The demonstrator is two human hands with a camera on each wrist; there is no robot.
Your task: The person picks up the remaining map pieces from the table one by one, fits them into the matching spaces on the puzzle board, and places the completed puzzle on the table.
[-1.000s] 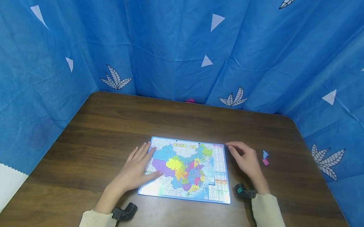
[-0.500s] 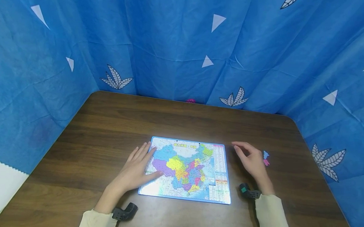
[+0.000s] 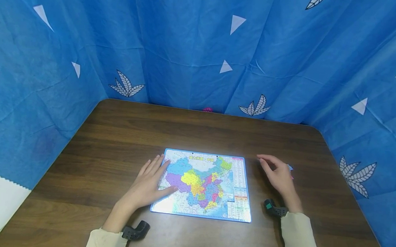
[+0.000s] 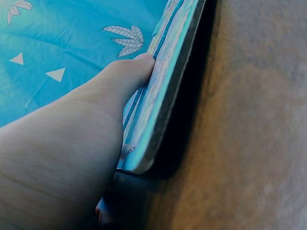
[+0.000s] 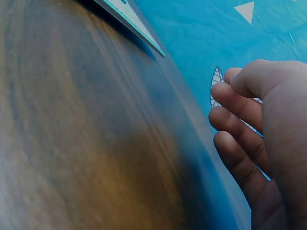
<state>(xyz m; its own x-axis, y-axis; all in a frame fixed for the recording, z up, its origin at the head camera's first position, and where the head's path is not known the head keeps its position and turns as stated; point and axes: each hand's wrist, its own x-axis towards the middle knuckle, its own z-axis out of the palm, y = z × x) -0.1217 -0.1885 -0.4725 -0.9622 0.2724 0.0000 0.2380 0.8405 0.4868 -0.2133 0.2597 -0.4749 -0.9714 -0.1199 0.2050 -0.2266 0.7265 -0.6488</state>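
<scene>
A magnetic map puzzle board (image 3: 201,181) with a blue rim lies flat in the middle of the table in the head view. My left hand (image 3: 151,184) rests on its left side, fingers spread, the thumb reaching over the lower part; in the left wrist view that thumb (image 4: 127,72) touches the board's face near the edge. Right of the board, apart from it, my right hand (image 3: 277,176) is held with loosely bent fingers. Nothing shows between its thumb and fingers (image 5: 235,124) in the right wrist view. Behind this hand peek a small blue piece (image 3: 290,167) and a pink one, mostly hidden.
The brown wooden table (image 3: 117,130) has rounded far corners. Blue cloth (image 3: 188,44) with white triangles and leaf prints hangs behind it and at both sides. A black wrist camera (image 3: 136,230) sits on the left wrist, another (image 3: 275,208) on the right.
My right hand has moved rightward, away from the board's upper right corner, and now covers most of the two loose pieces. The left hand and the board have stayed put.
</scene>
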